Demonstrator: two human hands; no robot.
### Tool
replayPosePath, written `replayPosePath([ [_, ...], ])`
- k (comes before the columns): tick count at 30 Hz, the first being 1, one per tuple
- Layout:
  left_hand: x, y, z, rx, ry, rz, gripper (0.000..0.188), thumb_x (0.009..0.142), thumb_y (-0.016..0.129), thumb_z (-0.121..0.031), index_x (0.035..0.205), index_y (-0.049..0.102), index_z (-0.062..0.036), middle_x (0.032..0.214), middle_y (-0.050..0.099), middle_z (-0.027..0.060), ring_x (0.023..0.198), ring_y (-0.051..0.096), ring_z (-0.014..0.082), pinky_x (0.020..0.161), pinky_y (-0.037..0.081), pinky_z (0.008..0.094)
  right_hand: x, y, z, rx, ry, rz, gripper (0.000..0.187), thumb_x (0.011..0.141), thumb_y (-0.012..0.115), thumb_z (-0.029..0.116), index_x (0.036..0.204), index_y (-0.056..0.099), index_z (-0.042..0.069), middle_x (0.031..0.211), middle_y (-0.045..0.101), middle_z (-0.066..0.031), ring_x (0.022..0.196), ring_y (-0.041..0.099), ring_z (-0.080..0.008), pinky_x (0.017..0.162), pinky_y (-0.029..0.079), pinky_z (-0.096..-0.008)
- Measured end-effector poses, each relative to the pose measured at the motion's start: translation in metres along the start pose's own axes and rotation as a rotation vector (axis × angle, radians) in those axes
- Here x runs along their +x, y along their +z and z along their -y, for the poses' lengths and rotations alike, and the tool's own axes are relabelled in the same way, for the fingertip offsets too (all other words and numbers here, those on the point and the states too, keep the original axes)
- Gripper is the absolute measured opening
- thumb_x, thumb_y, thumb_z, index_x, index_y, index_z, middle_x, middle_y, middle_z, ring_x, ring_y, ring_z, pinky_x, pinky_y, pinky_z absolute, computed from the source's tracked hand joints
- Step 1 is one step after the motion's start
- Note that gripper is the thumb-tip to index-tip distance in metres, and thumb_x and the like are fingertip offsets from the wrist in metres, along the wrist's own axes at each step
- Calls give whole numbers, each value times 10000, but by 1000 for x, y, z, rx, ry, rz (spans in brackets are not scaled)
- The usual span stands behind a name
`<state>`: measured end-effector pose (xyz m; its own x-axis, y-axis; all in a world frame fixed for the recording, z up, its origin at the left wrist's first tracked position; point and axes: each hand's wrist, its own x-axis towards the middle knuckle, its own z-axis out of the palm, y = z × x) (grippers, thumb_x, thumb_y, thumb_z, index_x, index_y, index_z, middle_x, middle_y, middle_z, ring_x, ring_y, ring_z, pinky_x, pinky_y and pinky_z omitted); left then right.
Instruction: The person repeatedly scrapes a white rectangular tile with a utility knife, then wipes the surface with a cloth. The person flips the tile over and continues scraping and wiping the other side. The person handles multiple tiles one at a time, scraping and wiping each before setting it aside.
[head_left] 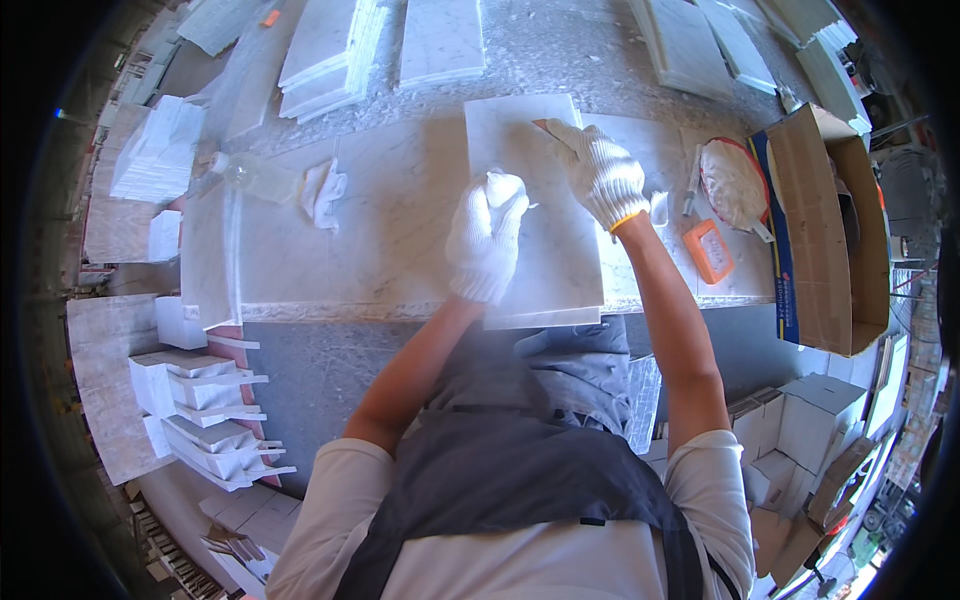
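Observation:
Two stacked rectangular white marble slabs (535,270) with grey veins lie on the work surface in front of me, their near end jutting slightly over its edge. My left hand (488,235), in a white knitted glove, is closed above the upper slab's left side; what its curled fingers hold, if anything, I cannot make out. My right hand (603,178), gloved with a yellow cuff edge, is closed near the slab's far right corner. A small brown pointed thing (542,125) pokes out from its fingertips; its kind is unclear.
Right of the slabs lie an orange block (708,251), a round whitish pad with red rim (734,183) and an open cardboard box (815,230). Leftward are a crumpled white cloth (323,193) and a clear plastic bottle (255,175). Slab stacks (330,55) stand at the back.

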<state>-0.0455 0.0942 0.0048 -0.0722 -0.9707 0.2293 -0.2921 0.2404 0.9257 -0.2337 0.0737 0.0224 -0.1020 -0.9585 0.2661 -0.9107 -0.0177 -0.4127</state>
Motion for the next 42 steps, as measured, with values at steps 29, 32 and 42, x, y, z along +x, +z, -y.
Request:
replayPosePath([
  [29,7,4,34,-217,145,70,392,986,699,-210,1313,575,-32,1166,671,110,985,671,209,878,545,375,-38,-147,82,-118,-498,192,298,931,668,192,1229,689,187,859,665,-132,776,697,-312,671,559,-438],
  [32,11,7,42,-435,136,135,381,984,701,-187,1307,572,-32,1162,670,98,996,664,193,890,539,362,-49,-185,124,-52,-690,329,298,931,671,195,1228,691,184,867,667,-130,779,698,-311,675,559,-436],
  [42,12,0,41,-504,75,161,351,977,707,-109,1288,564,-31,1149,668,56,1035,641,141,931,518,319,-66,-188,190,155,-959,574,298,930,683,206,1226,696,176,894,672,-122,790,700,-308,690,562,-430],
])
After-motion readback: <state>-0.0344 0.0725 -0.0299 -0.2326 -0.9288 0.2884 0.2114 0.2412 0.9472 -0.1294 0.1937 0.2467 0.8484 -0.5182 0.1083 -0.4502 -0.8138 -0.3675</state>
